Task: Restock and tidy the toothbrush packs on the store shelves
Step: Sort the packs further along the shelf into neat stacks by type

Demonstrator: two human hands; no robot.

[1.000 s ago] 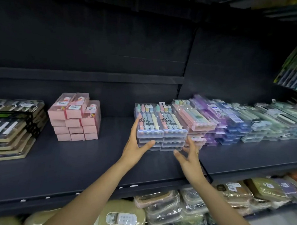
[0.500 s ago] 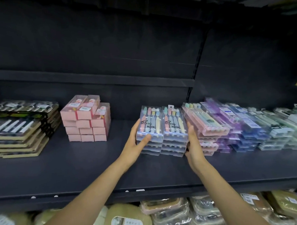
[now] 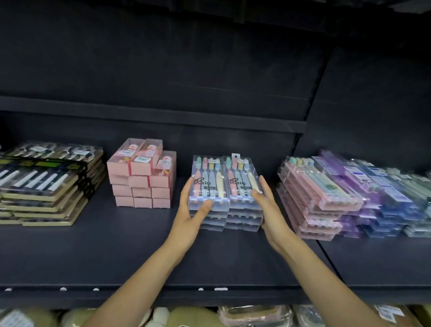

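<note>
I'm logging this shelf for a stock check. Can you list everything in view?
clear toothbrush packs: two side-by-side stacks, pastel brushes, shelf centre, held between both hands
pink boxes: one stacked block, left of centre
black-and-tan packs: stacks, far left
pink, purple, blue and green packs: overlapping leaning stacks, right
shelf: dark, carries all of these
bagged goods: beige and clear, lower shelf
left hand: thumb over the left stack's front edge
right hand: flat against the right stack's side
</note>
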